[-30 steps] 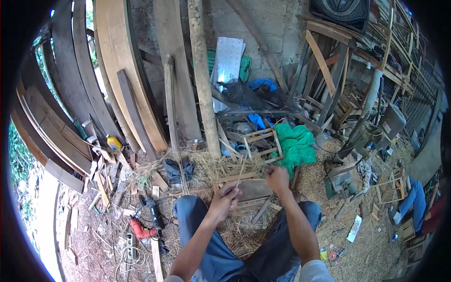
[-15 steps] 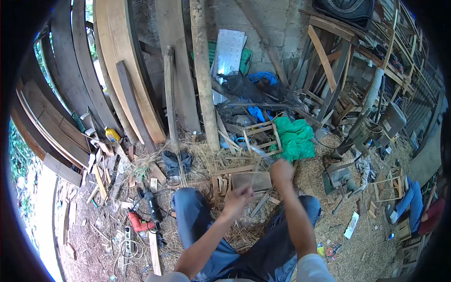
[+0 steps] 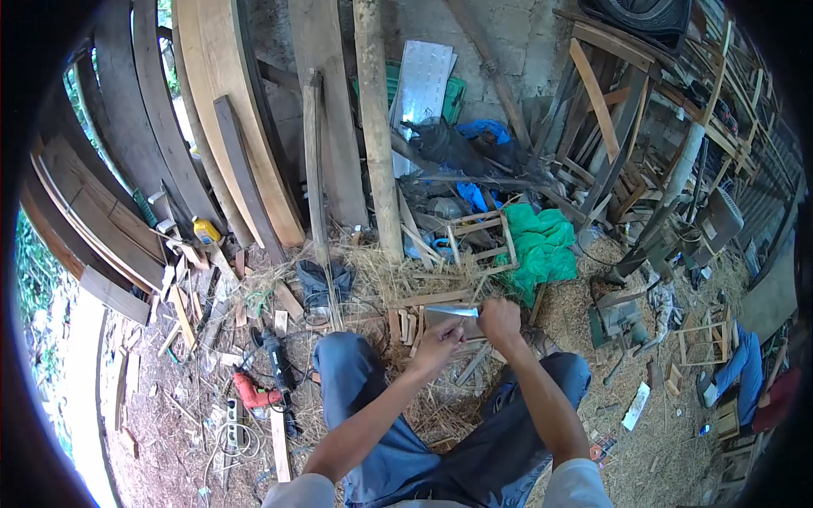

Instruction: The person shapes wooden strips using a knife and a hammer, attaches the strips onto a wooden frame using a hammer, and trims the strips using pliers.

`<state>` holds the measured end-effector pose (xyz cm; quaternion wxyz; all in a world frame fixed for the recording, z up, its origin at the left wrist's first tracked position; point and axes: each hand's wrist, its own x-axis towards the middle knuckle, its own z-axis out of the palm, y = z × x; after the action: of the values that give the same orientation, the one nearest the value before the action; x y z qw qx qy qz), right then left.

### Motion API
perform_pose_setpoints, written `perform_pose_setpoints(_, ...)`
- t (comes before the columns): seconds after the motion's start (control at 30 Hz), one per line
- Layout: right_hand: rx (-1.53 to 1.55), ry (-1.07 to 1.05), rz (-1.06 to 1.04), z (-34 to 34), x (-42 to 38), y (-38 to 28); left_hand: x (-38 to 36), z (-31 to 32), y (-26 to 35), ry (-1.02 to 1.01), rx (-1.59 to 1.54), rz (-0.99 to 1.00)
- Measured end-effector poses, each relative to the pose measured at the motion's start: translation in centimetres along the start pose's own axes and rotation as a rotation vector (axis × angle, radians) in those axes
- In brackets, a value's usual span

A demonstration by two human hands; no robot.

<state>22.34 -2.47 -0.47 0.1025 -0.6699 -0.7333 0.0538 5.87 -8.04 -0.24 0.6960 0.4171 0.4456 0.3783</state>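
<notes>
My right hand (image 3: 500,323) is wrapped round the handle of a knife. The bright blade of the knife (image 3: 457,311) points left, above my other hand. Just below it, my left hand (image 3: 437,350) is closed in a pinch; in its fingers there seems to be something small and thin, too fine to make out. Both hands are between my knees, in front of a wooden block (image 3: 449,320) on the straw-covered ground. Several short wood pieces (image 3: 410,327) lie by the block's left side.
A red drill (image 3: 254,391), a dark power tool (image 3: 276,360) and a power strip (image 3: 235,423) lie to the left. Green cloth (image 3: 538,245) and a small wooden frame (image 3: 483,237) are ahead. Long boards (image 3: 229,110) lean at the back left. Another person's leg (image 3: 738,372) shows at right.
My right hand has come down slightly, and the knife blade has swung from pointing up-left to nearly level. My left hand stays closed near the same spot. The view has shifted slightly.
</notes>
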Motion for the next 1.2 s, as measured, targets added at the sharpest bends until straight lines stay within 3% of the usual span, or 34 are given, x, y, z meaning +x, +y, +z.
perform_pose_setpoints(0.07,-0.153,0.084,0.164,0.5,1.3,0.9,0.6,-0.1,-0.2,0.066,-0.016,-0.067)
perform_pose_setpoints(0.13,-0.181,0.14,0.408,1.0,2.5,5.6,0.6,-0.4,-2.4,0.016,0.046,-0.044)
perform_pose_setpoints(0.2,-0.177,0.17,0.505,2.2,3.1,8.7,-1.8,-0.7,-1.7,-0.031,0.095,0.059)
perform_pose_setpoints(0.27,-0.1,0.083,0.51,1.0,3.0,7.8,-1.7,-1.8,0.9,0.017,0.067,-0.001)
perform_pose_setpoints(0.33,0.086,0.053,0.371,1.2,2.6,6.7,0.0,-3.5,1.6,0.01,0.068,-0.061)
perform_pose_setpoints(0.4,0.148,0.004,0.304,5.3,4.5,8.8,2.9,-5.9,2.9,0.024,0.352,-0.012)
perform_pose_setpoints(0.47,0.408,-0.153,0.179,6.0,5.5,7.9,8.0,-9.3,3.6,0.07,0.366,-0.081)
perform_pose_setpoints(0.53,0.447,-0.141,0.234,7.5,7.1,7.4,12.9,-12.8,4.6,0.112,0.358,-0.229)
perform_pose_setpoints(0.6,0.832,-0.31,0.391,6.2,9.3,5.3,17.8,-15.6,4.0,0.288,0.178,-0.333)
perform_pose_setpoints(0.73,0.797,-0.255,0.298,10.7,15.4,4.9,24.4,-18.7,0.3,0.408,0.197,-0.325)
perform_pose_setpoints(0.8,0.7,-0.188,0.288,14.7,18.8,5.2,27.6,-19.1,-2.4,0.596,0.103,-0.35)
perform_pose_setpoints(0.83,0.63,-0.082,0.181,16.7,20.1,5.5,29.1,-19.7,-4.1,0.598,0.102,-0.365)
perform_pose_setpoints(0.93,0.52,-0.032,0.276,22.4,25.2,5.6,34.0,-22.4,-9.6,0.543,0.081,-0.371)
perform_pose_setpoints(1.0,0.471,-0.145,0.289,24.9,28.3,5.3,36.9,-23.7,-13.4,0.524,0.288,-0.337)
perform_pose_setpoints(1.07,0.401,-0.02,0.253,27.9,30.3,4.9,37.8,-23.1,-14.9,0.539,0.26,-0.334)
perform_pose_setpoints(1.2,0.311,-0.137,0.293,34.1,33.2,4.7,38.1,-20.7,-14.4,0.571,0.17,-0.318)
